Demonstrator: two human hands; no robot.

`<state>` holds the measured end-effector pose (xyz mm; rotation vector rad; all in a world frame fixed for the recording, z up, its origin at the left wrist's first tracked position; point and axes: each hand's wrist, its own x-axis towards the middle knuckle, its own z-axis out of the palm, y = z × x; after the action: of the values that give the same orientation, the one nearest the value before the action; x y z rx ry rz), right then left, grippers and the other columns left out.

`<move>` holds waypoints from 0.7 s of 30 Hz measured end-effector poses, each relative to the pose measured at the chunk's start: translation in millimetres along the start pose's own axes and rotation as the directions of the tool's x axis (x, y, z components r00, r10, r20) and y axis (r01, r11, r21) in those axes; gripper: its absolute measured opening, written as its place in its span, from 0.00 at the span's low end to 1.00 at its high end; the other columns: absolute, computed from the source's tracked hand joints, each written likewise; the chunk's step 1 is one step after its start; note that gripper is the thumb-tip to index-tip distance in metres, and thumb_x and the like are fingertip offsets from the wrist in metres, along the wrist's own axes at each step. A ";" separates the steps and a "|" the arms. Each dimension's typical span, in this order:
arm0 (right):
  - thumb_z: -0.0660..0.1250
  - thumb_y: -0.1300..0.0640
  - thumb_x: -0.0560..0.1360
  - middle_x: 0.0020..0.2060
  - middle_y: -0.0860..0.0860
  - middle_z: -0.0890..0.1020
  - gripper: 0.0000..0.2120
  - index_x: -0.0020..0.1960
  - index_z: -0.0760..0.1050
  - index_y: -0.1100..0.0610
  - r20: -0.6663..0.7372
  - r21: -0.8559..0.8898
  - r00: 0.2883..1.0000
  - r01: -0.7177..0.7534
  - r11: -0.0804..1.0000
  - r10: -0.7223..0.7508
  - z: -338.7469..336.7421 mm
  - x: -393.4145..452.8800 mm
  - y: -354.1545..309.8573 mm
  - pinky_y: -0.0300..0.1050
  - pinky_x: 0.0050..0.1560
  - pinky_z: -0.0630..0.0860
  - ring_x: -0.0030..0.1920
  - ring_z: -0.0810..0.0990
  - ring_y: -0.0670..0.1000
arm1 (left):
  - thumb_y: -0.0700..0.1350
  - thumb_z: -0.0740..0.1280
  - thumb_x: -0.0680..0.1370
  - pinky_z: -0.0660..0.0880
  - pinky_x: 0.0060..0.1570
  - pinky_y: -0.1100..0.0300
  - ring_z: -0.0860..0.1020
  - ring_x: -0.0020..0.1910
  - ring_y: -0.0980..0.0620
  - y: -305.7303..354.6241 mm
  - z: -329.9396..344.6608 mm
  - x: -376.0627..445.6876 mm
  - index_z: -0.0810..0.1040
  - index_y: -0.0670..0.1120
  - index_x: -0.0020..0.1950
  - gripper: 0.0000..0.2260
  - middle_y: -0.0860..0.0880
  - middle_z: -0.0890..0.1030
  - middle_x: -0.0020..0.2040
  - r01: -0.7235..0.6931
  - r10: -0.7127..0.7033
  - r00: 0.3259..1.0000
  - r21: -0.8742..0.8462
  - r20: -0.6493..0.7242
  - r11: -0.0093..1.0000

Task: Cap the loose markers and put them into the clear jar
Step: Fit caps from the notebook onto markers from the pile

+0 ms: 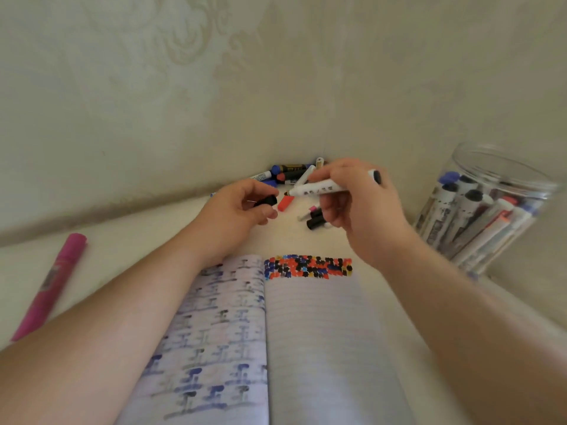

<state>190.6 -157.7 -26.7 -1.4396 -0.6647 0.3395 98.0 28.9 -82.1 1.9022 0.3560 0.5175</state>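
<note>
Over on the far left a pink marker lies capped on the table, well apart from everything else, so it'll probably need fetching later. Moving in, the left hand has its fingers curled around a small black cap, pinching it with the open end facing right, which makes sense since that's where the tip is coming from. Just beside it, the right hand grips a white marker roughly level, bare nib pointing left at the cap, the two close but not touching yet, so I'd say the capping step is about to happen. Under and behind the hands there's a loose pile of markers pushed against the wall, plus a red cap and a black cap lying loose on the table. An open notebook with colour test blots sits between the forearms. Far right, the clear jar already holds a bunch of markers, near the right hand, handy for dropping this one in once it's capped.
</note>
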 end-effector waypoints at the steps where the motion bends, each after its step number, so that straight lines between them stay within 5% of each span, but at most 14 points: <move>1: 0.63 0.56 0.70 0.30 0.56 0.78 0.11 0.38 0.85 0.54 -0.048 0.043 0.998 -0.026 0.999 0.029 2.3 0.8 7.3 0.45 0.30 0.68 0.30 0.73 0.53 | 0.36 0.69 0.81 0.80 0.56 0.56 0.85 0.51 0.51 -0.4 0.1 1.3 0.81 0.52 0.57 0.12 0.51 0.87 0.50 -0.004 0.004 1.000 -0.039 -0.007 0.999; 9: 0.61 0.63 0.79 0.30 0.55 0.79 0.19 0.32 0.77 0.49 -0.089 0.173 0.979 -0.164 0.971 0.181 -1.1 1.5 26.3 0.47 0.35 0.66 0.31 0.74 0.52 | 0.32 0.68 0.80 0.81 0.53 0.58 0.85 0.51 0.52 -2.2 4.2 3.4 0.79 0.48 0.54 0.11 0.51 0.87 0.46 -0.050 0.054 0.997 -0.081 0.050 0.995; 17: 0.66 0.62 0.81 0.34 0.58 0.82 0.07 0.45 0.78 0.58 -0.053 0.012 0.989 -0.139 0.990 0.140 -1.0 0.3 29.8 0.46 0.32 0.73 0.32 0.78 0.53 | 0.32 0.70 0.79 0.78 0.47 0.68 0.83 0.44 0.62 3.2 3.5 -0.1 0.80 0.46 0.54 0.11 0.61 0.87 0.43 -0.082 0.085 0.994 -0.051 0.068 0.995; 21: 0.70 0.59 0.81 0.37 0.58 0.85 0.04 0.47 0.81 0.57 -0.048 0.015 0.992 -0.113 0.994 0.113 -2.4 2.5 33.4 0.45 0.34 0.76 0.34 0.80 0.53 | 0.34 0.69 0.81 0.79 0.46 0.65 0.83 0.42 0.58 0.5 1.0 1.2 0.82 0.48 0.55 0.10 0.55 0.87 0.42 -0.085 0.087 0.995 -0.055 0.044 0.995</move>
<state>199.7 -154.0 -58.8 -1.4730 -0.5423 0.3949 99.5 28.4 -81.7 1.8813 0.2289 0.5337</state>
